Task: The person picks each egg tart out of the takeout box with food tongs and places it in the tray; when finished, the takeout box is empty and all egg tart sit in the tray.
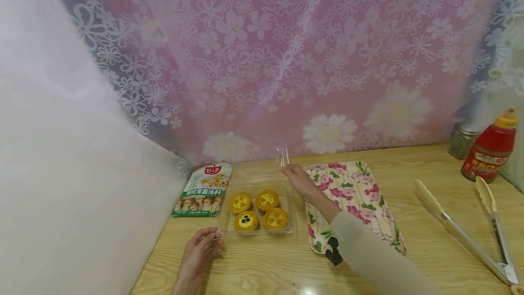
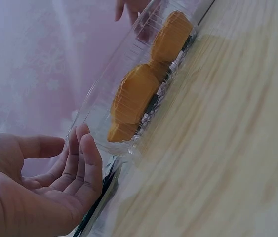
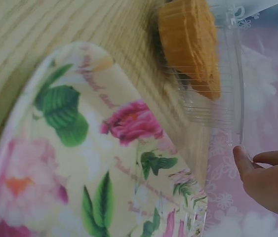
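A clear plastic clamshell box lies with its lid raised at the back. Inside are several egg tarts, one topped with dark blueberries. At the lid's right edge, my right hand pinches the thin plastic between thumb and fingers, as the right wrist view also shows. My left hand is by the box's front left corner, palm turned toward it. In the left wrist view its fingers are loosely bent, with the tips right at the box's rim and nothing held.
A green and white soup seasoning packet lies left of the box. To the right is a floral tray with a black clip at its front edge. Beyond are tongs, a red sauce bottle and a spice jar.
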A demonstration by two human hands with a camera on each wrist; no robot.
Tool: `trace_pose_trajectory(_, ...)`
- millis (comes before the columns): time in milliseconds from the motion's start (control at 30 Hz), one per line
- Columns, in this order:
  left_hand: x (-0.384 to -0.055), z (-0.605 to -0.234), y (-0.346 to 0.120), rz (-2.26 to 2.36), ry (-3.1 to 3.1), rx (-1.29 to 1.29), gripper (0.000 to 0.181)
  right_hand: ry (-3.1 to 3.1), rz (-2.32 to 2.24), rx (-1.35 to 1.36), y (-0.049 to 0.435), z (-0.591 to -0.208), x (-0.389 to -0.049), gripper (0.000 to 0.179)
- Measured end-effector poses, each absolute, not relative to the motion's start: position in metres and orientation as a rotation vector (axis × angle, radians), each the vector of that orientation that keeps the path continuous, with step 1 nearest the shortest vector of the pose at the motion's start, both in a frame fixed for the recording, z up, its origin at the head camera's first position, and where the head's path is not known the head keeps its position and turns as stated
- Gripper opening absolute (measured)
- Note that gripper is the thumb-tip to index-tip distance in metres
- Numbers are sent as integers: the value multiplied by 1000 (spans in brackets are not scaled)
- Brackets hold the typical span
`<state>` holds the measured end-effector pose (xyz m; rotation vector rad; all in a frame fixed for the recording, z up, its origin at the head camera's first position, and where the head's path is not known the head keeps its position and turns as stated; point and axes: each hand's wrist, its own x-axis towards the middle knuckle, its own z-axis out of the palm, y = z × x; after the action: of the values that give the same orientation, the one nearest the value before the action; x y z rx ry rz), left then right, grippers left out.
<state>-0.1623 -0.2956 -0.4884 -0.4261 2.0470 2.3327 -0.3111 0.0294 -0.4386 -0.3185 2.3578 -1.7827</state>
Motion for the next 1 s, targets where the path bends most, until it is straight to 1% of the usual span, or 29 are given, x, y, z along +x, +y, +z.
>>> trace_pose_trajectory(167,-164,-488,-295,2329,2060,-453,33,2335,-1767,-342,28,-445,-310,65)
trace_pose_trajectory(367,-165,-488,-294,2318,2069,-478,32,2349,-1732,-306,31,-448,-305,63)
trace_pose_trajectory(500,-164,-487,-295,2316,2055,-468,31,2344,-1730,-296,33,-449,-304,64)
trace_pose_trajectory(700,-164,-487,-295,2329,2018,-439,31,2357,-1718,-244,41,-446,-302,70)
trace_pose_trajectory(1000,-165,-485,-302,2276,1935,-483,39,2306,-1785,-309,59,-433,-290,67)
